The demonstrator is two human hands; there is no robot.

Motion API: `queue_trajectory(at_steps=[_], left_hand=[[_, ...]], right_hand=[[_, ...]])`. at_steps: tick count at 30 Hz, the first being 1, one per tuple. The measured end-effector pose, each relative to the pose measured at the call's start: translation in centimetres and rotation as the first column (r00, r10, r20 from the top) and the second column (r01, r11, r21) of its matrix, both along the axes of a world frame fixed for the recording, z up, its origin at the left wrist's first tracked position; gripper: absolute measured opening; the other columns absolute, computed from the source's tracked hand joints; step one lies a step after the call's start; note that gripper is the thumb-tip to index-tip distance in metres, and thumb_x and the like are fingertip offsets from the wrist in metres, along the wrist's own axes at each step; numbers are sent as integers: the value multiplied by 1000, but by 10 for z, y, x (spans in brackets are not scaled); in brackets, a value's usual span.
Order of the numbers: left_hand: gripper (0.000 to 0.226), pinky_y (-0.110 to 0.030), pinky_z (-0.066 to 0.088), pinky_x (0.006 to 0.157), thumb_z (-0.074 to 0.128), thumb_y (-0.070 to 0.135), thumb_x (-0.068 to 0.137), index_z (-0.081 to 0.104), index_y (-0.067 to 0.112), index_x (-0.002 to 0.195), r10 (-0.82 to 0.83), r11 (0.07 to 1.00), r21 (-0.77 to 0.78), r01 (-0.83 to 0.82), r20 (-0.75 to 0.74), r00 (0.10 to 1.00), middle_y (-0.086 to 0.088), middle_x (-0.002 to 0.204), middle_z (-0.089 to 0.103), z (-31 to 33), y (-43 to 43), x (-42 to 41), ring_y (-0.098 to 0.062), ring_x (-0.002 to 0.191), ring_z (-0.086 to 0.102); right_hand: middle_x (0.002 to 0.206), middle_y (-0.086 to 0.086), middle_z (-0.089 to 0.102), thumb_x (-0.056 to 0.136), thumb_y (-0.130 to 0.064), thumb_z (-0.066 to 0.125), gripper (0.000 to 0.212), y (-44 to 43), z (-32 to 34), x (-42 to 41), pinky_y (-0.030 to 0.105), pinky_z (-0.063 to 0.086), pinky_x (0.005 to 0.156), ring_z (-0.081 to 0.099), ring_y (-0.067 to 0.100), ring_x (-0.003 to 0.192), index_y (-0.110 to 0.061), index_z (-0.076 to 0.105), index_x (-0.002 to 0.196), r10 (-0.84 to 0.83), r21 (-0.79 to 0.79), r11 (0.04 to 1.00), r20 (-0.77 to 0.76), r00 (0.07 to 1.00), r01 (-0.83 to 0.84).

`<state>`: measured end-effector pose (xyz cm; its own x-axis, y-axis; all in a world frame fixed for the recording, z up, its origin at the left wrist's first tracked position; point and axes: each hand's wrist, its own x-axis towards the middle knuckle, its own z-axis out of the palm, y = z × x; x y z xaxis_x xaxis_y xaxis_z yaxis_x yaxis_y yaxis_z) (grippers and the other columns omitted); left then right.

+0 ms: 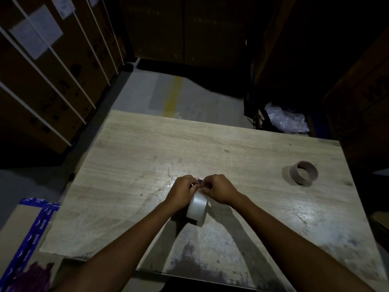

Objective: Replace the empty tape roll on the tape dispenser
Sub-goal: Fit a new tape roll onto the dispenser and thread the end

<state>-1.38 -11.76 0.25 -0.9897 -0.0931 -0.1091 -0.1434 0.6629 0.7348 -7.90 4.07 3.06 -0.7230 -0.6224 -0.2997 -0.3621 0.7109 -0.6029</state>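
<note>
A full roll of clear tape point(197, 208) stands on edge at the middle of the wooden table point(130, 157). My left hand point(182, 191) grips its left side near the top. My right hand point(219, 189) pinches at the top of the roll, fingertips touching those of the left hand. A small blue-and-white part point(199, 180) shows between the fingers; most of the dispenser is hidden by my hands. The empty cardboard core point(303, 172) lies apart at the table's right side.
Stacked cardboard boxes with white straps point(52, 76) stand to the left. A flat carton edged with blue tape point(31, 228) lies on the floor at the lower left. Crumpled plastic wrap point(287, 120) sits beyond the table's far right corner.
</note>
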Motion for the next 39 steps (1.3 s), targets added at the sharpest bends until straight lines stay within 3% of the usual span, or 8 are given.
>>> queue_trajectory(at_steps=[5,8,13,16,23,28,35,39], left_hand=[[13,-19,45,72,65,12,90,77,8,90,-4,999,38,3,33,999,-4,90,73,1,0,-3,-13,80,63],[10,-10,48,68,67,19,90,76,15,88,126,975,173,-142,99,987,5,86,74,0,0,-3,-5,79,66],[21,-42,56,79,60,31,93,68,13,85,327,879,243,-410,319,890,-3,85,72,-13,-2,-9,-21,83,67],[22,-32,47,77,60,28,93,68,8,94,328,887,169,-430,425,844,-5,99,71,-20,3,-16,-20,93,63],[32,-32,38,68,52,29,98,66,2,88,277,893,191,-408,480,832,-7,85,62,-20,16,-23,-21,80,56],[41,-32,38,69,45,35,101,66,0,99,278,900,189,-393,447,850,-16,100,67,-25,16,-21,-26,89,60],[30,-30,38,66,48,28,100,63,7,84,136,912,307,-271,397,908,-7,84,62,-27,9,-16,-18,79,57],[26,-19,36,70,40,22,102,52,31,80,99,857,403,-321,482,871,12,85,52,-28,6,-20,-1,77,48]], right_hand=[[82,6,72,86,-23,68,13,-3,-3,-2,32,46,68,63,19,76,-12,72,82,-36,26,999,35,999,35],[65,-3,58,88,-20,66,25,-3,-4,-4,28,36,57,51,11,61,-19,57,65,-71,-2,997,69,995,71],[71,-6,58,90,-20,65,17,-3,-10,-3,27,37,61,52,11,66,-17,60,74,-89,-47,995,90,992,94],[80,-3,61,90,-19,64,14,-4,-13,-2,29,40,67,54,13,73,-19,60,77,-116,-67,990,140,983,127],[69,-10,51,95,-21,57,27,-5,-19,-5,22,32,56,48,12,68,-25,48,70,-121,-5,992,166,979,123],[81,7,62,96,-21,52,16,-10,-23,-12,31,33,61,52,22,73,-12,53,82,-143,86,987,123,982,133],[86,10,68,94,-23,52,14,-9,-28,-18,35,39,62,58,26,74,-19,52,80,-171,111,981,99,980,160],[87,8,70,97,-30,51,13,-7,-26,-17,33,39,60,58,23,72,-22,53,86,-185,84,981,108,977,177]])
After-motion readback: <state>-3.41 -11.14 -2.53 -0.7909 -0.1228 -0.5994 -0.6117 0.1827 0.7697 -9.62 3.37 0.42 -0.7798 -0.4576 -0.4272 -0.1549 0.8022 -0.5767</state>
